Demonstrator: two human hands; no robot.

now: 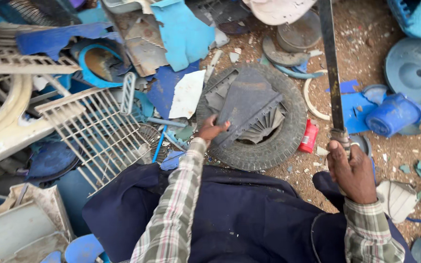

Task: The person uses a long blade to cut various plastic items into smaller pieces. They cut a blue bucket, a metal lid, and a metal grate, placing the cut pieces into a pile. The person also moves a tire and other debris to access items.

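Both hands grip: left hand point(209, 129) steadies an uncut dark grey ribbed plastic panel point(246, 108) on a black rubber tyre point(288, 131), right hand point(351, 170) raises a long dark machete point(331, 68).

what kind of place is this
Likely an outdoor plastic scrap sorting yard: broken blue plastic pieces and a cream grid panel piled on bare dirt ground, with an old tyre serving as a chopping block.

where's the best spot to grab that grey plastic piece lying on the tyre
Probably its near narrow corner, from the wearer's side. The grey plastic piece fans wider toward the far rim of the tyre, and the left hand already pinches that overhanging near corner.
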